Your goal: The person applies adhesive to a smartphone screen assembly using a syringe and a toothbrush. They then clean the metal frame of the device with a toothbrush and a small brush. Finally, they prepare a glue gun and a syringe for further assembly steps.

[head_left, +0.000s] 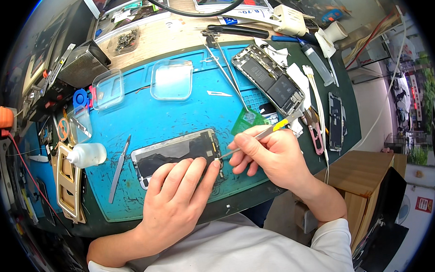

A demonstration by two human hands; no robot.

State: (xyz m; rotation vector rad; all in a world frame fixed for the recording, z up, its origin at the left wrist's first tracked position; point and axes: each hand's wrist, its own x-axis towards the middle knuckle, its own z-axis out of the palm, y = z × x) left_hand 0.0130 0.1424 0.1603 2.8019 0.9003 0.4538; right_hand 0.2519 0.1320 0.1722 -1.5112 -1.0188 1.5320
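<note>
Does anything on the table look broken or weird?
Yes: the phone body beyond the right hand lies open, its insides showing, and the blue mat has dark marks and scuffs near its front edge.

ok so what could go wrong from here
The thin tool in the right hand has its tip close to the left hand, so a slip might nick a finger. That tip is also at the edge of the phone screen, which could get scratched. The tool's back end looks near the opened phone and might knock it.
</note>
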